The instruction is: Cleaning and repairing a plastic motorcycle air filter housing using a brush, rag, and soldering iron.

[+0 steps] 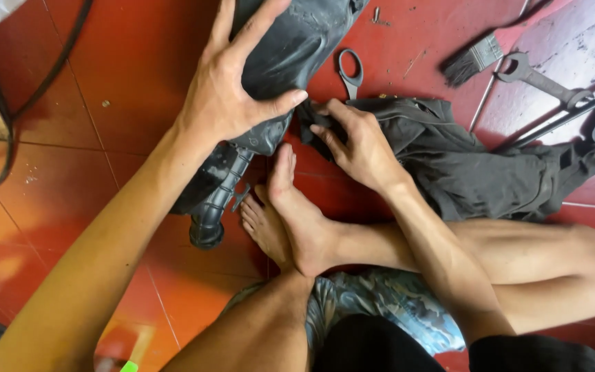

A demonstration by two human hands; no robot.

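Red tiles (70, 172); scissors (350, 72), paintbrush (473, 60), spanner (542, 80) beyond dark cloth (476, 165).

Workshop floor: wrench (542, 81), paintbrush (473, 60), scissors (350, 72).

Both my arms are bare to above the elbow, with no watch or ring on the left hand (225, 89) or right hand (359, 148). My feet are bare too. At six o'clock I see blue patterned shorts (387, 303) and a black shirt hem (380, 348).
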